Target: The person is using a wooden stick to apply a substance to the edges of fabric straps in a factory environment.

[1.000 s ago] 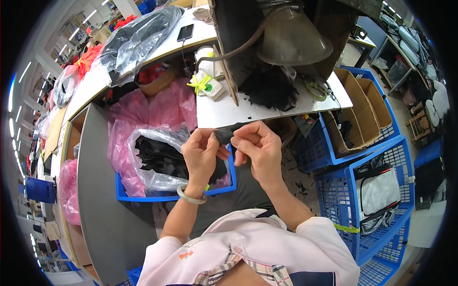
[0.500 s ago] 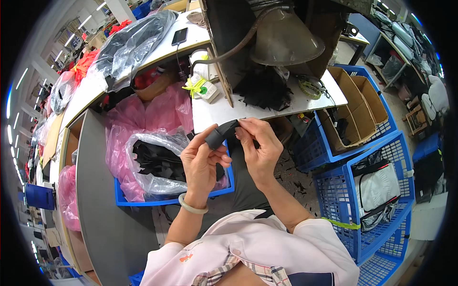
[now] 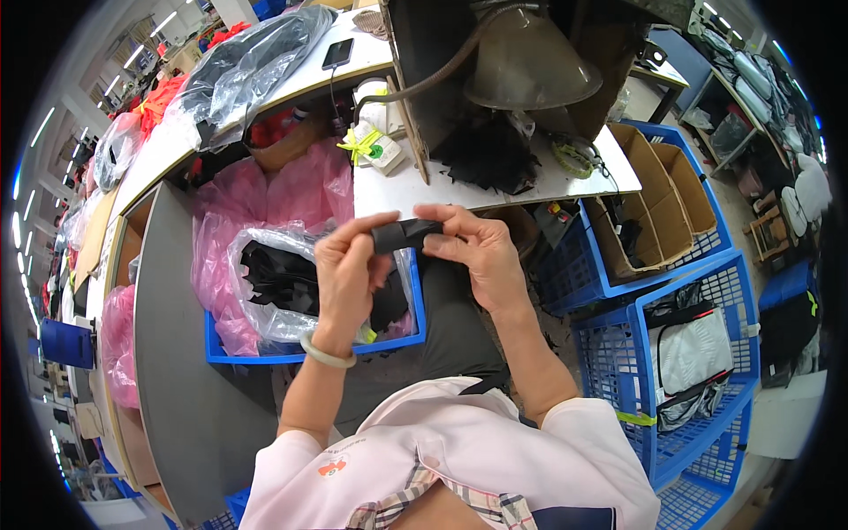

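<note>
Between my two hands a short black fabric strip (image 3: 405, 235) is stretched out, a little in front of the white table's near edge. The fingers and thumb of my left hand (image 3: 346, 269) pinch its left end. At the strip's right end, my right hand (image 3: 484, 256) grips it between thumb and fingers. A black pile of loose scraps (image 3: 491, 162) lies on the table beyond my hands, below a translucent cone-shaped hood (image 3: 533, 71). Left of my left hand, more black pieces (image 3: 278, 276) fill a plastic-lined blue crate (image 3: 309, 358).
Pink plastic sheeting (image 3: 231, 203) hangs over the crate. On the right stand blue crates (image 3: 618, 353) and a cardboard divider box (image 3: 654, 238). A phone (image 3: 337, 53) with a cable lies on the left bench; a white box (image 3: 382, 152) with a yellow-green ribbon sits beside the hood.
The black strip has turned from slanted to nearly level. My left hand has moved left and slightly up, while my right hand has shifted a little right.
</note>
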Demonstrator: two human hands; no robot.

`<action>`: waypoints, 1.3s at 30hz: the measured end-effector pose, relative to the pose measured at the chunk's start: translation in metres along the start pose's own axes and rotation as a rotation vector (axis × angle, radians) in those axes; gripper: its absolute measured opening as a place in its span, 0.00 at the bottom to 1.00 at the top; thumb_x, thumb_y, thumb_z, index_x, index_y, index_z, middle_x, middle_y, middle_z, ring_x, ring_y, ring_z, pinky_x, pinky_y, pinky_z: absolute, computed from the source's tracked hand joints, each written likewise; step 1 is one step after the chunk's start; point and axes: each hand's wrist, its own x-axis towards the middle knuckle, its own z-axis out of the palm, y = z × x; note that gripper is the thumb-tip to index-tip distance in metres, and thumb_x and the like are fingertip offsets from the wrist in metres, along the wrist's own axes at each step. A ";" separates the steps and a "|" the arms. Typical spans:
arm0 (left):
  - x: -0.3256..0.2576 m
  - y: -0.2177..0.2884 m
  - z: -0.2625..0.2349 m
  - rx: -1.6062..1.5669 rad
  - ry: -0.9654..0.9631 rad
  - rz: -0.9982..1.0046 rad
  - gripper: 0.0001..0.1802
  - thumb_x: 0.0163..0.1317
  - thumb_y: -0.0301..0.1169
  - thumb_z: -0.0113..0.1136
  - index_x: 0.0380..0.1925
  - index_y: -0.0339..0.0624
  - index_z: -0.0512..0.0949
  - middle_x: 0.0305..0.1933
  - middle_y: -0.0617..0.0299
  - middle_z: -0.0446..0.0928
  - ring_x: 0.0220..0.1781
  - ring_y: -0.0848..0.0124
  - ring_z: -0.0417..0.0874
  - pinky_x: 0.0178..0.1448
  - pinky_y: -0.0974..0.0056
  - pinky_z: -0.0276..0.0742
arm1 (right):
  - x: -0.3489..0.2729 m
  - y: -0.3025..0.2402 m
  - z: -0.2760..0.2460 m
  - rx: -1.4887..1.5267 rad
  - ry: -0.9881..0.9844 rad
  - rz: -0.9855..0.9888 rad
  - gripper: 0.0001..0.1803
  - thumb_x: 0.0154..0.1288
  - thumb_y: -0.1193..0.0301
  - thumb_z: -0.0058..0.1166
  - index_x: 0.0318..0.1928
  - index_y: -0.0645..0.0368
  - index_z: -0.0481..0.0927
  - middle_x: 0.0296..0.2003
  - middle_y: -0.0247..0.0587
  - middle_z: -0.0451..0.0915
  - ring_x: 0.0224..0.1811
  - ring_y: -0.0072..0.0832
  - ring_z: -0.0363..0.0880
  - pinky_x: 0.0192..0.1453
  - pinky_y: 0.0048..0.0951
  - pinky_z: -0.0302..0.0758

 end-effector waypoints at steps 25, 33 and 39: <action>0.020 -0.011 -0.015 -0.473 -0.459 0.156 0.10 0.59 0.26 0.51 0.29 0.26 0.76 0.15 0.51 0.74 0.46 0.45 0.81 0.75 0.51 0.48 | -0.010 0.068 0.071 1.150 -0.779 0.584 0.25 0.73 0.53 0.35 0.34 0.62 0.75 0.15 0.54 0.75 0.01 0.17 0.56 0.07 0.18 0.56; 0.026 -0.021 -0.033 -0.705 -0.164 -0.082 0.21 0.70 0.46 0.42 0.25 0.42 0.65 0.34 0.45 0.79 0.53 0.50 0.78 0.56 0.51 0.73 | 0.014 0.023 0.058 0.241 -0.175 0.453 0.11 0.66 0.68 0.52 0.34 0.65 0.78 0.13 0.40 0.74 0.05 0.14 0.60 0.10 0.15 0.55; 0.021 -0.017 -0.022 -0.606 -0.085 -0.052 0.20 0.70 0.42 0.44 0.22 0.42 0.67 0.41 0.38 0.79 0.46 0.53 0.81 0.56 0.54 0.72 | 0.011 0.044 0.066 0.025 0.025 0.185 0.05 0.58 0.74 0.58 0.33 0.63 0.81 0.18 0.38 0.77 0.16 0.21 0.74 0.17 0.21 0.64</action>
